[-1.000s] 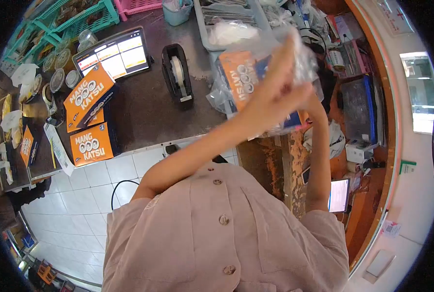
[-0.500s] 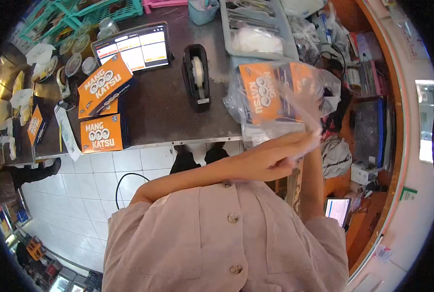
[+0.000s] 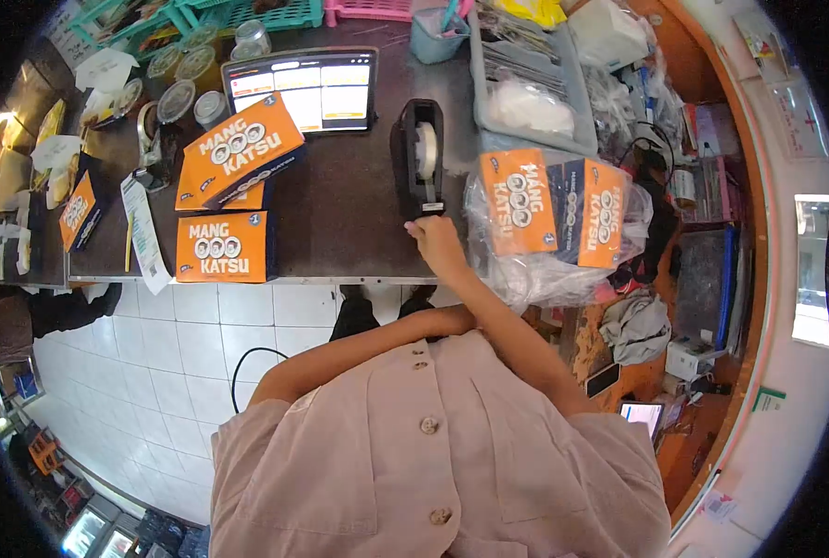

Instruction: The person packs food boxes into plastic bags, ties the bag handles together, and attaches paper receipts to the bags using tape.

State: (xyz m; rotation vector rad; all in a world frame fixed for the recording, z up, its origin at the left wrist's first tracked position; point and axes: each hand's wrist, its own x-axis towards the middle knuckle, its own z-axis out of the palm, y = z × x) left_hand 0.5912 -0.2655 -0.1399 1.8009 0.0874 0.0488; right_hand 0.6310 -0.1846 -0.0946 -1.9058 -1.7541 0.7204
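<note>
My right hand (image 3: 441, 246) reaches to the front end of a black tape dispenser (image 3: 405, 158) that carries a roll of clear tape (image 3: 427, 149). Its fingers are pinched together at the cutter end; whatever lies between the fingertips is too small to make out. My left hand (image 3: 466, 320) is low in front of my shirt, below the counter edge, its fingers hidden behind my right forearm. Right of the dispenser, a clear plastic bag (image 3: 524, 281) lies around two orange-and-black printed boxes (image 3: 519, 200), its loose plastic gathered towards me.
More orange boxes (image 3: 221, 249) are stacked at the left, beside a paper receipt (image 3: 141, 232). A lit tablet (image 3: 340, 88) stands behind them near lidded cups (image 3: 175, 100). A tray of wrapped utensils (image 3: 531, 74) is at the back right. The counter's metal edge (image 3: 321, 279) runs before me.
My right hand has left the plastic bag and moved left to the dispenser. My left hand has drawn back left from the bag. The raised plastic has dropped, and the view has shifted.
</note>
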